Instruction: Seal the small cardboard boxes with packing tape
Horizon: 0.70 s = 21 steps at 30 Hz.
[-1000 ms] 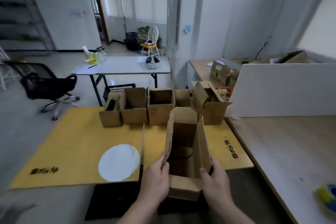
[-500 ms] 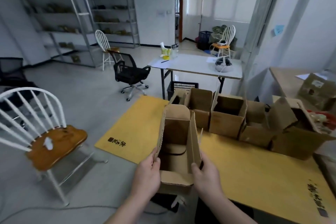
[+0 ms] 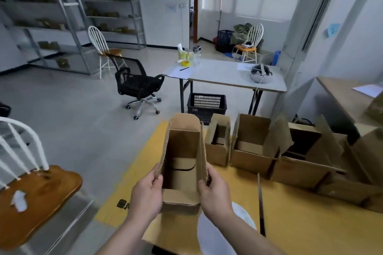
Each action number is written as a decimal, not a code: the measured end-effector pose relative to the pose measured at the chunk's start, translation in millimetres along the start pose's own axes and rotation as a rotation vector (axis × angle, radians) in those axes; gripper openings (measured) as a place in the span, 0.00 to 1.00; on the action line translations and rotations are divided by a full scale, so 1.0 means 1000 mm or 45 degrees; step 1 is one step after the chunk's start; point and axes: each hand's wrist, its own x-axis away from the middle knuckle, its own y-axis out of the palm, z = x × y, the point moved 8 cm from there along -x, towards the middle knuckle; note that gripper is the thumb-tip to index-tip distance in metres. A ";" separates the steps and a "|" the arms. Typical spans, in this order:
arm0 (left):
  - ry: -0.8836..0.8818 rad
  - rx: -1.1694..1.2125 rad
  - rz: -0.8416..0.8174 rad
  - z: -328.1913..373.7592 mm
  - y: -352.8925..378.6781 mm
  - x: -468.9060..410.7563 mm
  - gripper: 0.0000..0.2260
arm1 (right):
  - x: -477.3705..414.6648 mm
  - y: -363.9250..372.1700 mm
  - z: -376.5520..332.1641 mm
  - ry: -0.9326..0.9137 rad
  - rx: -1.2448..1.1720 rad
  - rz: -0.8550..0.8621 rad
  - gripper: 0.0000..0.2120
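The yellow surface (image 3: 300, 223) carries a row of boxes (image 3: 252, 163) along its far side, all with flaps up and no tape on them that I can see, so sealing looks barely begun. One more box (image 3: 181, 147) is held over the surface's near left edge, top flaps open. The left hand (image 3: 146, 195) and right hand (image 3: 215, 192) grip its lower sides, fingers (image 3: 156, 176) curled against the walls. No tape roll shows

Yellow mat (image 3: 310, 230), open cardboard boxes (image 3: 252, 159) in a row on it, white disc (image 3: 211, 240) lying nearer
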 end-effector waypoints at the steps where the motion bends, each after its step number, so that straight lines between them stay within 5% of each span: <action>1: -0.005 -0.007 -0.012 -0.002 -0.004 -0.022 0.18 | -0.017 0.012 -0.003 0.019 0.006 0.009 0.26; 10: 0.054 -0.049 -0.241 0.012 0.020 -0.186 0.18 | -0.143 0.044 -0.030 0.119 0.142 0.178 0.25; 21: 0.100 -0.072 -0.445 0.019 0.082 -0.275 0.19 | -0.221 0.039 -0.006 0.327 0.207 0.282 0.28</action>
